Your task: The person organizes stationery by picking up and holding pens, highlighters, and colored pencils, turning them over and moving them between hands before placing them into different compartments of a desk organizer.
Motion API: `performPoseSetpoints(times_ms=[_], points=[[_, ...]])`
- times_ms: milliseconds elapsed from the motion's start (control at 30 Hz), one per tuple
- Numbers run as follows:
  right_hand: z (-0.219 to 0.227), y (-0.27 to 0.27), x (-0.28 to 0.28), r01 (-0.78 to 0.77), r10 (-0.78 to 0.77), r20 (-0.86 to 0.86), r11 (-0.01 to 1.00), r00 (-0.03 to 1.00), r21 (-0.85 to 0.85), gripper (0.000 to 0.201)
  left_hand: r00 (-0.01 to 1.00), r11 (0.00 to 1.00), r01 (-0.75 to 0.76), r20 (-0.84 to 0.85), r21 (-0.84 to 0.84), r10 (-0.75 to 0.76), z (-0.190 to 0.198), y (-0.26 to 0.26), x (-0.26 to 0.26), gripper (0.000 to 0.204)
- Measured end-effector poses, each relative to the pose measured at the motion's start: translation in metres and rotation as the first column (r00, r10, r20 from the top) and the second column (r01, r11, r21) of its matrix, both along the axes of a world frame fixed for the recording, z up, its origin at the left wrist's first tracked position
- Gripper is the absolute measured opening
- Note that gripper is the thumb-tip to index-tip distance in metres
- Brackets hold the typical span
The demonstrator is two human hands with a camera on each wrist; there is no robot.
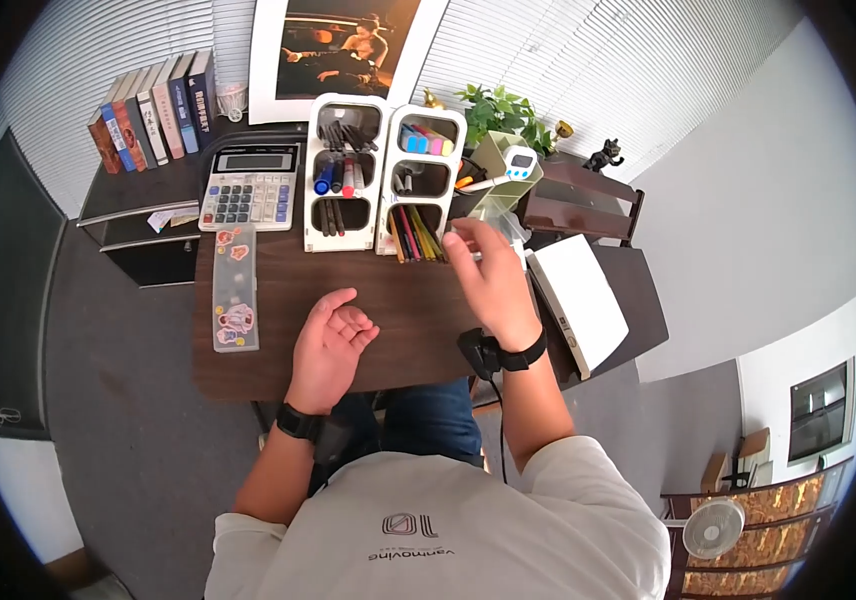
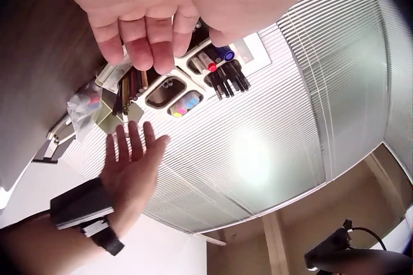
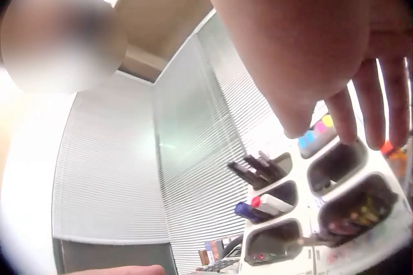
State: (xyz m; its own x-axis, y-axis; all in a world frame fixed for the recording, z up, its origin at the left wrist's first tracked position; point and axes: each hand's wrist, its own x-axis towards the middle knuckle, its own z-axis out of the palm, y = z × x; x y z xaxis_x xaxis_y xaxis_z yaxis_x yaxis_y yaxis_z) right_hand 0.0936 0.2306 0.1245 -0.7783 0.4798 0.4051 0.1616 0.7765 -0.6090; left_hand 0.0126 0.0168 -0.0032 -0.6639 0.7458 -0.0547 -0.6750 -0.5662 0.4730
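My left hand (image 1: 331,345) is held over the front of the dark wooden desk, fingers loosely bent and palm bare. Just right of the pen organizers is my right hand (image 1: 493,280), its fingertips close to the colored pencils (image 1: 418,235). From the left wrist view, the right hand's fingers (image 2: 133,139) look straight, with nothing in them. Two white organizers stand side by side. The left organizer (image 1: 341,215) holds black pens, blue and red markers (image 3: 268,205) and more dark pens. In the right organizer (image 1: 428,115) are bright highlighters (image 2: 186,103), a few small items and the pencils.
Left of the organizers lie a calculator (image 1: 251,190) and a clear stickered pencil case (image 1: 236,300). A white box (image 1: 580,300) sits at the right edge. Behind my right hand are a green holder (image 1: 498,160) with a white timer (image 1: 520,162) and a clear plastic bag (image 2: 84,108).
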Motion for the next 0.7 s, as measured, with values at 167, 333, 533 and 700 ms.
performPoseSetpoints(times_ms=[167, 333, 533, 700], points=[[-0.067, 0.037, 0.012, -0.033, 0.041, -0.018, 0.418, 0.999, -0.908, 0.071, 1.000, 1.000, 0.000, -0.014, -0.012, 0.000, 0.002, 0.002, -0.001, 0.035], [-0.089, 0.025, -0.019, -0.213, 0.216, -0.311, -0.381, 0.926, -0.900, 0.090, 1.000, 1.000, -0.011, -0.015, -0.011, 0.011, 0.000, 0.000, -0.001, 0.035], [-0.099, 0.014, -0.064, -0.412, -0.170, -0.482, -0.787, 0.860, -0.458, 0.064, 0.999, 0.999, -0.051, -0.009, -0.006, 0.050, 0.001, 0.000, 0.001, 0.035], [-0.097, 0.011, -0.059, -0.319, -0.115, -0.547, -0.901, 0.829, -0.294, 0.017, 0.998, 0.998, -0.056, -0.006, -0.030, 0.056, 0.001, 0.000, 0.000, 0.036]])
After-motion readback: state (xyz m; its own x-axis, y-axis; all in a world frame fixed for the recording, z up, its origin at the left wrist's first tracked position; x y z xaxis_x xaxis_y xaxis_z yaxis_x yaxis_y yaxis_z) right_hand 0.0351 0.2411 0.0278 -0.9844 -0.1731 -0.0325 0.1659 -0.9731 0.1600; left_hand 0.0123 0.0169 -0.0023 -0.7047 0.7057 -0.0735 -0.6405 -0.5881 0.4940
